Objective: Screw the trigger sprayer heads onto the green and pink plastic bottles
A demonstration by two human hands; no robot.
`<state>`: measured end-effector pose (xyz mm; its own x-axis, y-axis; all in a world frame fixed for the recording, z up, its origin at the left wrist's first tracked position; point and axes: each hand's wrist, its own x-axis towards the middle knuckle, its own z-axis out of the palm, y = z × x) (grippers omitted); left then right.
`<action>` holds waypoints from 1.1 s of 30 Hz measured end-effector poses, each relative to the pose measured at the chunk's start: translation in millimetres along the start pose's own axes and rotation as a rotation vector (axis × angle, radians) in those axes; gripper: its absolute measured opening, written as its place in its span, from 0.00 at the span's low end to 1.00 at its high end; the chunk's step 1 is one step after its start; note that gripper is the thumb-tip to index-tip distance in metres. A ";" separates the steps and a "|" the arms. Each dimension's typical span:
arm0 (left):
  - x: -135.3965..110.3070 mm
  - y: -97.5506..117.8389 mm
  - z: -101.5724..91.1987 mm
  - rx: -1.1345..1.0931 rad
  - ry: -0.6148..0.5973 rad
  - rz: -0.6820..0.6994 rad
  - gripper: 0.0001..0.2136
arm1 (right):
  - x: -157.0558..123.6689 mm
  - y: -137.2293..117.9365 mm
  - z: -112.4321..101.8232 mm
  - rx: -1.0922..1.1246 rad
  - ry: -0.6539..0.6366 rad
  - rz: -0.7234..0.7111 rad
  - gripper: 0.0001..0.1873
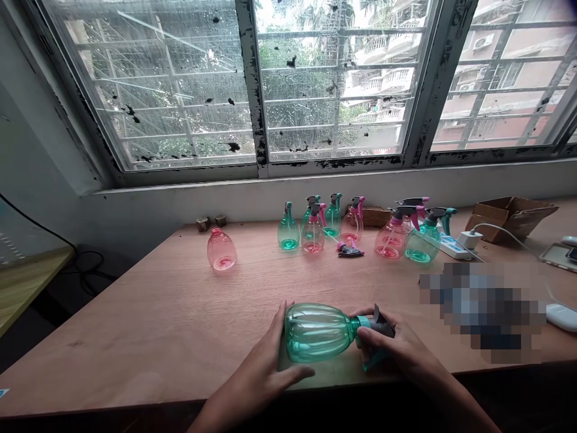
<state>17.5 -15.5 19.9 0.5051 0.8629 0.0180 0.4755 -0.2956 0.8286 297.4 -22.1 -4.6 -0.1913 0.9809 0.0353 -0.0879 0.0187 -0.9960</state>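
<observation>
A green see-through spray bottle [318,331] lies on its side near the front edge of the wooden table [157,325]. My left hand [265,367] cups the bottle's base, fingers wrapped along its side. My right hand [396,346] is closed on the grey and green spray head [381,328] at the bottle's neck.
A pink bottle without a head [221,249] stands at the back left. Several green and pink spray bottles [351,231] stand in a row under the window, with a loose spray head [349,249] beside them. A power strip [453,245], cardboard boxes [509,216] and a blurred patch [487,307] are on the right.
</observation>
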 end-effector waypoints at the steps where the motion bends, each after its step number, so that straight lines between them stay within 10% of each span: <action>1: 0.2 0.4 0.4 0.024 -0.007 0.004 0.50 | 0.2 -0.2 0.0 -0.002 0.002 0.002 0.23; 33: 0.6 6.1 -3.1 -0.148 0.020 0.034 0.42 | 3.5 9.7 -3.3 0.153 0.074 -0.007 0.24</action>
<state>18.5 -15.5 26.7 0.5037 0.8619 0.0579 0.3460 -0.2628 0.9007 299.1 -17.8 -14.4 -0.1181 0.9925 0.0301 -0.2382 0.0012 -0.9712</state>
